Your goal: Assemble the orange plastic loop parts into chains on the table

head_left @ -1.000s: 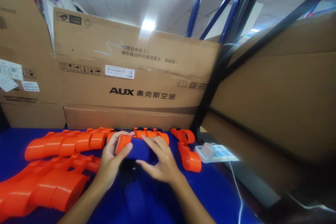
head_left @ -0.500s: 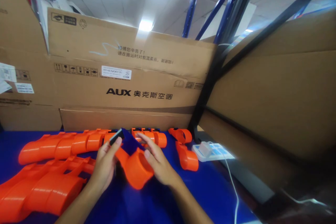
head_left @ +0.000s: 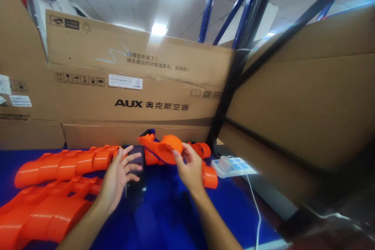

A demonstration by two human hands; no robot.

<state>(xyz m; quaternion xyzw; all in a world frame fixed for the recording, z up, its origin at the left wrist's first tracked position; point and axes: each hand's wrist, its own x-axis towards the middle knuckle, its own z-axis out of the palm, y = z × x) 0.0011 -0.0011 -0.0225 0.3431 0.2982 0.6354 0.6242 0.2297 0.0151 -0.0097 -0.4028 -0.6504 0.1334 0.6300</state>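
My right hand (head_left: 189,170) grips an orange plastic holder (head_left: 162,146) with a round cup end and lifts it above the blue table (head_left: 164,215). My left hand (head_left: 118,175) is open with fingers spread, fingertips touching a dark flat device (head_left: 135,172) that stands on edge on the table. A dark blue part shows at the top of the raised holder.
Rows of nested orange holders (head_left: 63,164) lie at left and front left (head_left: 43,213). Two more orange pieces (head_left: 208,175) sit to the right. A white power strip (head_left: 231,166) with a cable rests near the right edge. Large cardboard boxes (head_left: 131,86) wall the back and right.
My right hand has lifted the orange holder up and away to the right. My left hand has let go of it and now rests against the dark device.
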